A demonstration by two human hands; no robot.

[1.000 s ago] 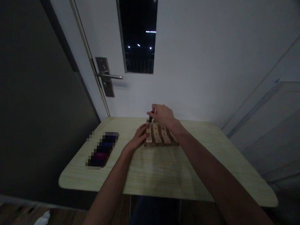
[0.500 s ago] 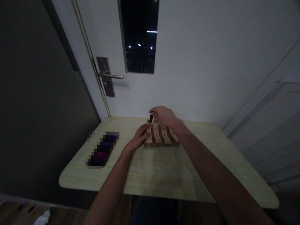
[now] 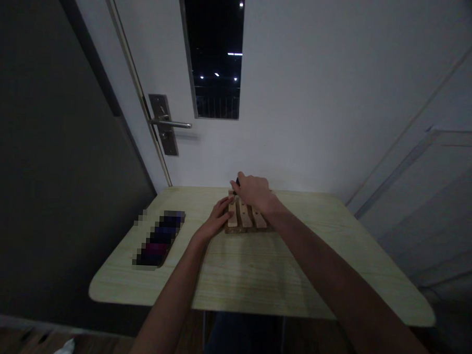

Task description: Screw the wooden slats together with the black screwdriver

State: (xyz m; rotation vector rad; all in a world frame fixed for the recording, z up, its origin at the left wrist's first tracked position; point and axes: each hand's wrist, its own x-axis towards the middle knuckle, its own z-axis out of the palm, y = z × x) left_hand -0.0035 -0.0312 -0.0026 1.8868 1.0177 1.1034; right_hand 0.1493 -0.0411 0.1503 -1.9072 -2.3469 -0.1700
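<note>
Clearly, our right grip [image 3: 254, 190] clamps a black tool [image 3: 238, 182] over the slatted wooden block [image 3: 245, 220], at twelve o'clock on the tabletop [image 3: 313, 279]; if pressure skids it toward eight o'clock, it could jab our left grip [image 3: 217, 218], fingers apart at the block's nine.

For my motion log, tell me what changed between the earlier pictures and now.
The right hand has sunk lower over the dark tool, covering more of it, and its wrist now hides the rightmost wooden bar. Nothing was taken or let go. The left hand stays at the leftmost bar; the blurred dark object stays on the table.
</note>
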